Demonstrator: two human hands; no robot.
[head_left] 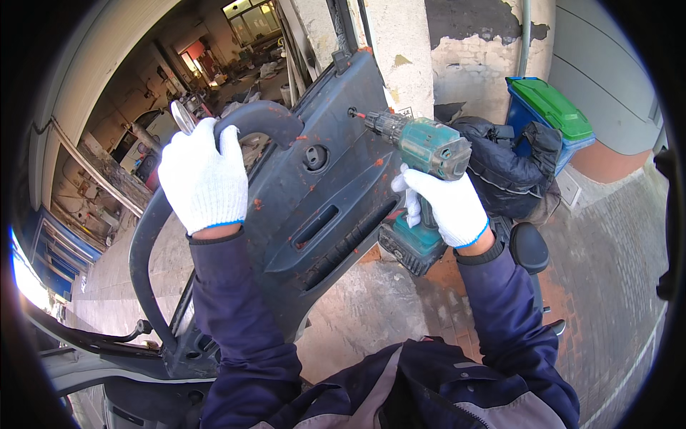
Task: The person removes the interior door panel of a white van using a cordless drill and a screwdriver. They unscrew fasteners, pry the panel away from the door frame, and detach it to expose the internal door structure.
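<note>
White-gloved right hand [454,206] holds the drill [430,145] so it points at the door [282,225]; left hand [204,175] curls round the bent black frame [268,120], maybe to keep steady.

Peeling wall [468,66]; grey paving [607,243]; bright window [254,21]; dim, apparently cluttered room [211,34].

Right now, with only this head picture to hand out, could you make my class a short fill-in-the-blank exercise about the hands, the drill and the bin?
1. The right hand grips the drill by its ____.
2. The left hand wears a glove coloured ____.
3. The drill's bit points toward the person's ____ side.
4. The blue bin has a lid coloured ____.

Missing words: handle; white; left; green.
</note>
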